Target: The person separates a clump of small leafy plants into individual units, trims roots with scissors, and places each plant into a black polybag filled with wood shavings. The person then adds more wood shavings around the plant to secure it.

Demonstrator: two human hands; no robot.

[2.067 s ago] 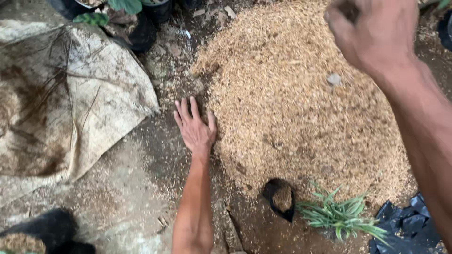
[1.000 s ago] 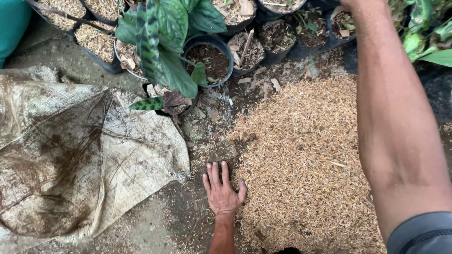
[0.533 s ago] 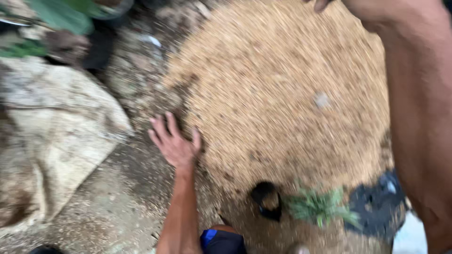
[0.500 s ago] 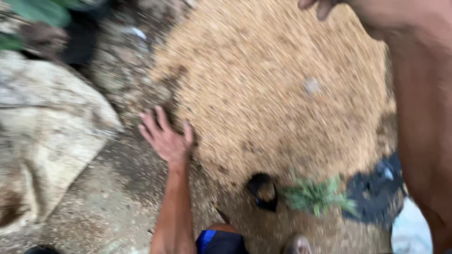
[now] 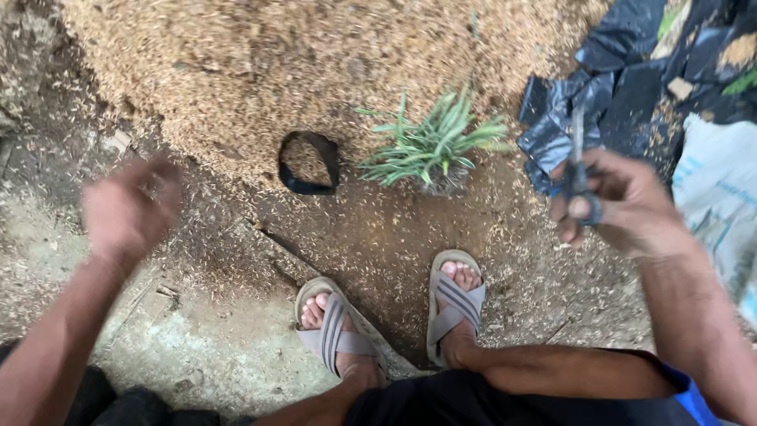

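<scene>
Right hand [image 5: 623, 201] holds a small dark tool [image 5: 579, 170], likely scissors: handle loops down in the fingers, thin blade up, long axis near vertical in the frame, tip toward the black bags [image 5: 631, 79]. Fingers curled shut round the handles, thumb through or against a loop; blur hides the exact grip. Tool sits at right of frame, above the ground, just beside the lower edge of the bags. Left hand [image 5: 126, 209] at left, blurred, raised above the ground, fingers loosely bent and partly spread, palm empty, touching nothing. Between the hands on the ground: a small plant [image 5: 434, 146] with narrow green leaves fanning up and outward, rooted at the edge of the husk pile [image 5: 236, 71]. Just left of it a black pot [image 5: 309, 163] lies tipped, mouth open toward the camera, husk inside. Two feet in grey sandals [image 5: 394, 315] stand below the plant, toes toward it. A white sack [image 5: 721, 189] lies at far right, under the bags.
</scene>
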